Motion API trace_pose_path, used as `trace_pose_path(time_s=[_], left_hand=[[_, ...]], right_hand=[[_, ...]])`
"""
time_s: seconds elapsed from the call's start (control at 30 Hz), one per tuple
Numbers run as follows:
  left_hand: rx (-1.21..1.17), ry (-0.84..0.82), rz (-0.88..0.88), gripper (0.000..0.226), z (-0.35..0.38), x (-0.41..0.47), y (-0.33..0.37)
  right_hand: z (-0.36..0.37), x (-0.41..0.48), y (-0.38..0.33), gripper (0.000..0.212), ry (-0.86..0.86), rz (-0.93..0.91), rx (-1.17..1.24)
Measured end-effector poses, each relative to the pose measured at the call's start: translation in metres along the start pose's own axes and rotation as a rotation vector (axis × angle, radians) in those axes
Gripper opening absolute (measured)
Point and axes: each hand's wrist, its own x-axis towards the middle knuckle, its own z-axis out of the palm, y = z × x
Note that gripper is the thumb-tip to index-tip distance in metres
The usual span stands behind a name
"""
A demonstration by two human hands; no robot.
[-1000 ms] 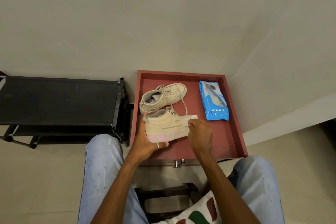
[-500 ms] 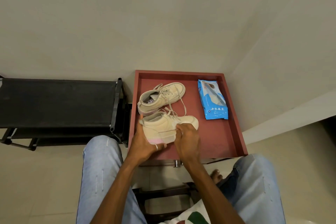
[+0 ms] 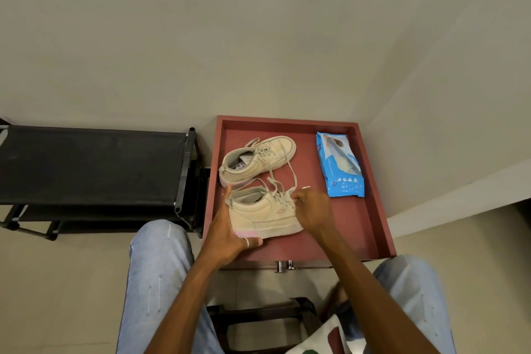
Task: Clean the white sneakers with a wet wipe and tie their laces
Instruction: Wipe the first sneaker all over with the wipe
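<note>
Head: cream sneaker (image 3: 264, 215) (pink heel), laces (image 3: 280, 195) loose.

Matt cream suede-like sneakers (image 3: 265, 214), glossy blue plastic wipe pack (image 3: 340, 165), smooth reddish painted tray (image 3: 356, 227).

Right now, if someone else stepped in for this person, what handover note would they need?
The left hand grips the near sneaker by its heel, steadying it on the red tray.
The right hand pinches a wet wipe, mostly hidden, at that shoe's laces.
The far sneaker lies behind it; the wipes pack is to the right.
Done: wipe out, near sneaker under way.
Left: finish it, wipe the far sneaker, tie both shoes' loose laces.
</note>
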Motion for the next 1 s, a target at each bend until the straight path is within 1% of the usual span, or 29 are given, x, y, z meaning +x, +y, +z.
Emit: trace_pose_path(time_s=[0.03, 0.1, 0.27, 0.4, 0.47, 0.53, 0.63, 0.7, 0.83, 0.93, 1.0], left_hand=[[-0.002, -0.013, -0.039, 0.137, -0.001, 0.0, -0.004], [-0.001, -0.03, -0.088, 0.146, -0.002, -0.001, -0.007], [0.025, -0.05, -0.072, 0.145, 0.0, 0.005, -0.014], [0.049, -0.052, -0.097, 0.144, -0.001, 0.008, -0.018], [0.054, -0.04, -0.089, 0.144, 0.0, 0.008, -0.018], [0.054, -0.039, -0.068, 0.142, 0.0, 0.008, -0.017], [0.038, -0.039, -0.082, 0.143, 0.0, 0.007, -0.016], [0.032, -0.037, -0.107, 0.147, -0.002, 0.006, -0.017], [0.039, -0.037, -0.129, 0.152, -0.003, 0.006, -0.018], [0.019, -0.04, -0.122, 0.153, -0.004, 0.005, -0.018], [0.037, -0.045, -0.095, 0.147, -0.003, 0.004, -0.014]], right_hand=[[0.003, -0.002, -0.001, 0.031, -0.013, -0.043, -0.015], [0.004, -0.007, 0.007, 0.03, -0.017, -0.055, -0.027], [-0.001, -0.01, 0.041, 0.023, -0.013, 0.031, -0.052], [-0.001, 0.011, 0.034, 0.034, 0.017, 0.055, -0.061], [0.0, 0.021, 0.026, 0.041, -0.034, 0.07, -0.056], [0.002, 0.025, 0.018, 0.042, -0.081, 0.029, -0.07], [0.007, 0.021, 0.011, 0.036, -0.105, -0.063, -0.085], [0.008, 0.014, 0.013, 0.036, -0.081, -0.098, -0.064], [0.007, -0.015, 0.025, 0.034, 0.026, -0.144, -0.03], [0.013, -0.036, 0.033, 0.029, 0.167, -0.099, 0.046], [0.018, -0.038, 0.032, 0.027, 0.241, -0.02, 0.119]])
